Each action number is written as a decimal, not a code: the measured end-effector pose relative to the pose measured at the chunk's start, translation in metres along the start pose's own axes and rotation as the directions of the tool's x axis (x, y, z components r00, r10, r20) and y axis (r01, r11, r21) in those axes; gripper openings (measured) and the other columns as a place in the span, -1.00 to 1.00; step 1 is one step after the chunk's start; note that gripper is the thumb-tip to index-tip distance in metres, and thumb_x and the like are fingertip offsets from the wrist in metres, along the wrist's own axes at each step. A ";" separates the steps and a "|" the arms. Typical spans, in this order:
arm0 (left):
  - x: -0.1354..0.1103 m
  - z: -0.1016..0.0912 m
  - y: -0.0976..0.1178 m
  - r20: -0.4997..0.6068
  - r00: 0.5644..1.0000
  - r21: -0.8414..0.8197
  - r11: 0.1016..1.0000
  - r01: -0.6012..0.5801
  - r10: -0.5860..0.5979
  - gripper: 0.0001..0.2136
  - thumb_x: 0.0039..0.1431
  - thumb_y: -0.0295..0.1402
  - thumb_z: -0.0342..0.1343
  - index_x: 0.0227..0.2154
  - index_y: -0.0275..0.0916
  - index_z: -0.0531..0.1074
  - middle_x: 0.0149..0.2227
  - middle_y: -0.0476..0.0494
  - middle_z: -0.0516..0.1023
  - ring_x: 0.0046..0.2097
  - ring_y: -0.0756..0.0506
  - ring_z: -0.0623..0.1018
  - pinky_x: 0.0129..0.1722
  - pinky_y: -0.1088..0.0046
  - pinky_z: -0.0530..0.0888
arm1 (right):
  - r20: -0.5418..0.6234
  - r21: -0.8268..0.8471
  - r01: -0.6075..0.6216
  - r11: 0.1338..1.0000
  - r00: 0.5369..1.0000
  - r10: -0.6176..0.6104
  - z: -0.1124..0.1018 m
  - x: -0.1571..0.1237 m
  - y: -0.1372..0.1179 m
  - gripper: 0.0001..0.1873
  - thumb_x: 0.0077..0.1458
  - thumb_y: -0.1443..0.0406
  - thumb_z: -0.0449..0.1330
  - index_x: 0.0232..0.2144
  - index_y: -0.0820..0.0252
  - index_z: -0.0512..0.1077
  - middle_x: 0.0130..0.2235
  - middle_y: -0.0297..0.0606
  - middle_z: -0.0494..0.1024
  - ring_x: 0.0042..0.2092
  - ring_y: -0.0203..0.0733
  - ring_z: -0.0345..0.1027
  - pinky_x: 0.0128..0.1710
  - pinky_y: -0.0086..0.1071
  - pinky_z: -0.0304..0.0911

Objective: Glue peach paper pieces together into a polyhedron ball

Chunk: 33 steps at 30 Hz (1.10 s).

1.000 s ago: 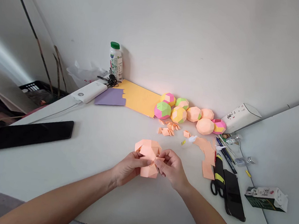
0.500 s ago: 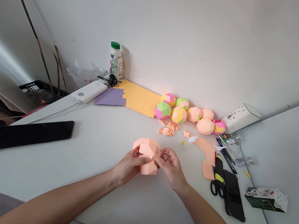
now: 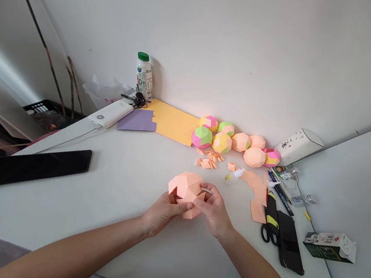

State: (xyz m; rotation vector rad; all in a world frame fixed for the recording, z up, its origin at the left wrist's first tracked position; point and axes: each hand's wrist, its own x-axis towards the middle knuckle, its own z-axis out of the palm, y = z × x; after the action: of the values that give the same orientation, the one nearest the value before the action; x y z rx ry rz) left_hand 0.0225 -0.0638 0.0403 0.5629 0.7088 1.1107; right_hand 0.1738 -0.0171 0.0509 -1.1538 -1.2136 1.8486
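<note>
Between my two hands is a peach-coloured faceted paper ball point(image 3: 187, 185), with gaps between some of its panels. My left hand point(image 3: 160, 214) grips its lower left side, the thumb lying across the front. From the right, my right hand point(image 3: 213, 210) pinches a panel at the ball's right edge between thumb and fingers. Fingertips behind the paper are partly hidden. Beyond the ball lie small folded peach paper pieces point(image 3: 207, 162). Several finished-looking paper balls point(image 3: 221, 143) in peach, yellow, green and pink sit against the wall.
At right lie a cut peach sheet point(image 3: 256, 186), scissors point(image 3: 270, 230), a phone point(image 3: 290, 243), pens point(image 3: 281, 193) and a carton point(image 3: 330, 246). Yellow card point(image 3: 175, 122), purple card point(image 3: 137, 120), a power bank point(image 3: 111, 113) and a bottle point(image 3: 144, 79) stand or lie back left; a black slab point(image 3: 40, 165) lies left.
The paper ball has been turned in my hands and shifted slightly right. My left hand has moved a little right with it, its thumb now lower on the front; my right hand keeps its pinch.
</note>
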 end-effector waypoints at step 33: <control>-0.010 -0.007 -0.001 0.231 0.966 0.424 0.905 0.006 -0.114 -0.63 -0.03 -0.35 0.21 -0.13 -0.24 0.27 -0.12 -0.18 0.41 -0.08 -0.18 0.43 -0.13 0.23 0.37 | 0.508 -0.628 0.424 0.652 0.859 -0.070 -0.012 -0.026 -0.030 -0.23 -0.14 0.51 0.14 0.13 0.02 0.05 -0.18 -0.28 0.31 -0.21 -0.28 0.21 -0.28 -0.42 0.23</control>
State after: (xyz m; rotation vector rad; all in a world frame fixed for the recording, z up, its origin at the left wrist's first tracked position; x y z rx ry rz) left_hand 0.0153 -0.0729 0.0369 1.0260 0.7411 0.8075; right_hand 0.1966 -0.0232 0.0849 -0.8490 -2.4072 1.4523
